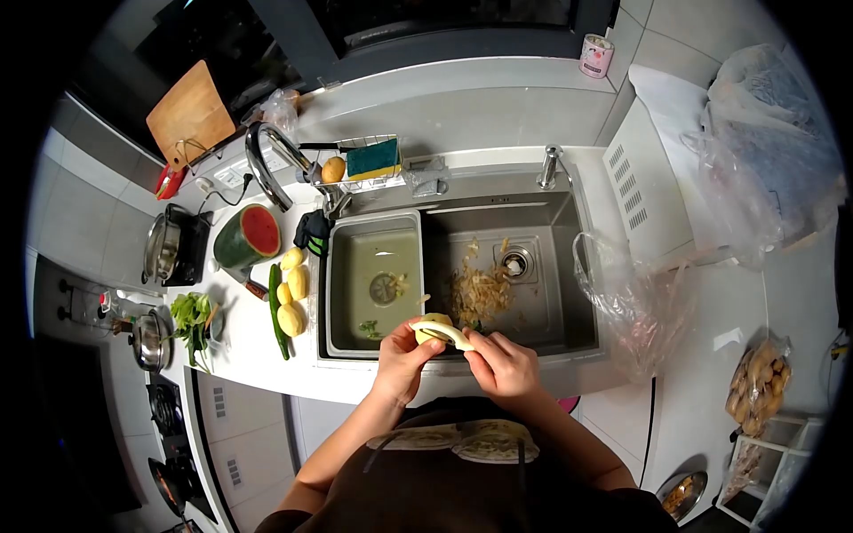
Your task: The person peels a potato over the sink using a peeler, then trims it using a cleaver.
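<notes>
Dark window glass (444, 12) backs the kitchen, and a pale bench (240, 348) runs past your hands on both sides, with a double sink let into it just beyond them. Your left hand (402, 366) is curled round a potato (433, 318), holding it over the near edge of the sink; your right hand (504, 364) is closed on a pale peeler (455, 335) laid across it. Peeling looks to be the step in hand: a heap of peelings (478, 295) lies beyond your right hand in the steel basin (560, 311), near the drain (515, 262), while the grey basin (354, 293) beyond your left hand holds water and a few scraps. Off to your left, bare yellow potatoes (297, 282) sit beside a long green vegetable (278, 311) and a cut watermelon (233, 242). You can't see how much skin remains under your fingers, so the next stroke calls for a turn of the potato, a firm left grip with fingertips behind the blade, and light, even pressure.
</notes>
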The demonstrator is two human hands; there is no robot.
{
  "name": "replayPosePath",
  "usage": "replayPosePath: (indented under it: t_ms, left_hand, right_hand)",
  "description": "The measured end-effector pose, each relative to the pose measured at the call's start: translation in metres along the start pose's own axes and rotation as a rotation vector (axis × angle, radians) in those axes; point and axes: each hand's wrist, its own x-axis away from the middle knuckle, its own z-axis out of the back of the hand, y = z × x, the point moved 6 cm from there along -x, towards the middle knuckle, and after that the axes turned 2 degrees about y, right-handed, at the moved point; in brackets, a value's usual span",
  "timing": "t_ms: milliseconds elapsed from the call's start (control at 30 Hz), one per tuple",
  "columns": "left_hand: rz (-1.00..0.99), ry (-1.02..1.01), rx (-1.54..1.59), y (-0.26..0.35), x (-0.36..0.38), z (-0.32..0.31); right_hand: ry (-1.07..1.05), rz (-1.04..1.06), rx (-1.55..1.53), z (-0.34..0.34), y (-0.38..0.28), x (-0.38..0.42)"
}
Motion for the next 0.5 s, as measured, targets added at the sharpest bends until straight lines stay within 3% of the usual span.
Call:
replayPosePath:
  t_ms: [67,133,267,367,500]
  left_hand:
    - [-0.033,-0.02,-0.002,0.001,0.0,-0.001]
    - [0.055,-0.048,0.087,-0.005,0.002,0.0]
    - [0.101,-0.03,0.148,-0.006,0.009,-0.004]
    - [-0.029,0.025,-0.071,-0.001,0.003,0.002]
    - [-0.068,0.058,-0.145,0.006,0.002,-0.004]
  right_hand:
    - [0.011,0.0,-0.003,0.0,0.001,0.003]
    - [0.021,0.0,-0.008,-0.003,0.005,0.006]
    - [0.075,-0.311,0.169,-0.014,0.084,0.03]
    - [0.1,-0.323,0.057,-0.005,0.071,0.031]
    - [0.075,-0.164,-0.033,0.0,0.02,0.014]
